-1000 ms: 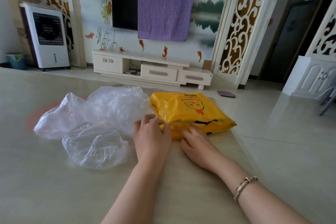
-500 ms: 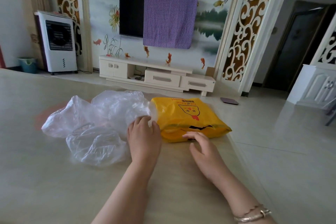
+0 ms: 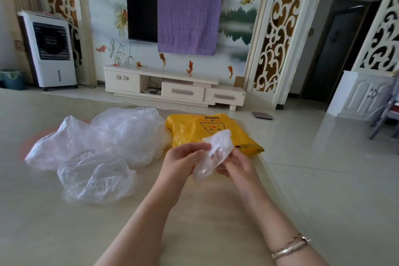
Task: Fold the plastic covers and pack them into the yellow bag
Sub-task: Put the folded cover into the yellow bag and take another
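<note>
Clear, crinkled plastic is gathered into a small bundled cover (image 3: 212, 155) that both hands hold up just above the worktop (image 3: 54, 233), at about the centre of the view. At 9 o'clock of the bundle, the left hand (image 3: 183, 163) has its fingers curled round the plastic with the thumb pinching the upper edge; at 3 o'clock, the right hand (image 3: 238, 163) grips the other side, its fingers partly veiled behind the film, and a bracelet (image 3: 290, 246) circles that wrist. Directly beyond the bundle, toward 12 o'clock, the yellow bag (image 3: 194, 129) lies flat on the worktop near its right edge, printed with a cartoon face and some lettering; the raised cover overlaps its near corner in the view, so whether they touch cannot be told. Toward 9 o'clock of the hands lies a loose heap of covers (image 3: 108, 140), 1 rumpled sheet (image 3: 95, 179) spread nearest the person, the heap's right side touching the yellow bag. Farther off, at 12 o'clock, a wall-mounted television (image 3: 141, 11) is half draped by a purple cloth (image 3: 187, 21) above a white cabinet (image 3: 172, 86), and a white air cooler (image 3: 48, 49) stands at 10 o'clock.
</note>
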